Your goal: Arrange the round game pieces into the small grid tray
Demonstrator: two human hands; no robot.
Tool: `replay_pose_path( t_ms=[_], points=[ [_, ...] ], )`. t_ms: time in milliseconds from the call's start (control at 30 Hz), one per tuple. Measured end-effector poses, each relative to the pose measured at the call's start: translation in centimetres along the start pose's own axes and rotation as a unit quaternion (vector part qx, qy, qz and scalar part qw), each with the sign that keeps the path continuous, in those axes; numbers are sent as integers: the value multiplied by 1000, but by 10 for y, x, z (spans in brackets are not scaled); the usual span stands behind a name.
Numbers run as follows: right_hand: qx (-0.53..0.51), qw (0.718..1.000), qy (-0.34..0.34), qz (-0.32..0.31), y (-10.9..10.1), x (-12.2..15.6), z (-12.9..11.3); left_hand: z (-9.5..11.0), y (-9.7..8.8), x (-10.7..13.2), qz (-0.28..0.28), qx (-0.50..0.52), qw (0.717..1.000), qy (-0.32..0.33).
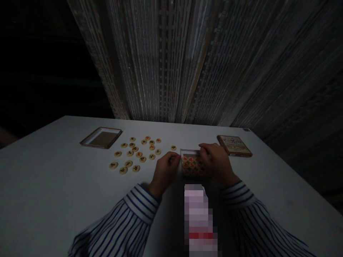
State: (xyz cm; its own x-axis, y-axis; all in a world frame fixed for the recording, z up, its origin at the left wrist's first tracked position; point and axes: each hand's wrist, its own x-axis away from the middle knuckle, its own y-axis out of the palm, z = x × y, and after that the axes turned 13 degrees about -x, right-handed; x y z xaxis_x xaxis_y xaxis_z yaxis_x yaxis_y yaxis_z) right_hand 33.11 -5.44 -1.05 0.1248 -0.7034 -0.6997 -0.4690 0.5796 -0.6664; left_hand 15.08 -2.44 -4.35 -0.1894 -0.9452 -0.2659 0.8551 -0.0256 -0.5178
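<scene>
A shallow open box [189,151] stands in front of me with several round Chinese chess pieces [191,165] in rows inside, red characters up. My left hand [164,173] is closed, thumb and fingertips together at the box's left wall. Curled over the box's right side is my right hand [217,162]; its fingers hide that part of the box, and whether a piece is in them cannot be seen. Loose Chinese chess pieces [130,153] with black or red characters lie scattered to the left of my left hand. One single piece [173,147] lies just beyond it.
An open lid or tray [107,138] lies at the back left of the white table [53,185]. A flat box with a printed top [235,145] is at the back right. Close to me is a pixelated object [199,217]. A striped curtain [174,64] hangs behind the table.
</scene>
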Motion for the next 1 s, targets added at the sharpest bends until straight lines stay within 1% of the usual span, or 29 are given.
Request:
replay_pose_path(
  t_ms=[133,300,400,500,633,800,900,1000],
  points=[
    [-10,1000,3,1,-5,-23,-9,0,-3,-2,30,-19,999,10],
    [-38,999,20,-20,-10,-66,-28,0,-5,-4,55,-12,998,1],
    [-70,997,25,-18,-6,-88,-34,0,-6,-5,57,-9,998,-7],
    [-90,995,26,-19,1,-102,-34,-1,-6,-6,59,-19,998,-8],
    [-88,996,20,-22,7,-107,-34,-2,-5,-7,58,-31,998,-6],
    [-60,996,18,-69,6,-105,-30,-1,-6,-6,65,-39,997,-10],
    [-44,995,21,-86,6,-103,-29,2,-12,-9,79,-38,996,-15],
    [-42,994,18,-98,7,-103,-29,4,-25,-20,99,-24,995,-19]
  ],
)
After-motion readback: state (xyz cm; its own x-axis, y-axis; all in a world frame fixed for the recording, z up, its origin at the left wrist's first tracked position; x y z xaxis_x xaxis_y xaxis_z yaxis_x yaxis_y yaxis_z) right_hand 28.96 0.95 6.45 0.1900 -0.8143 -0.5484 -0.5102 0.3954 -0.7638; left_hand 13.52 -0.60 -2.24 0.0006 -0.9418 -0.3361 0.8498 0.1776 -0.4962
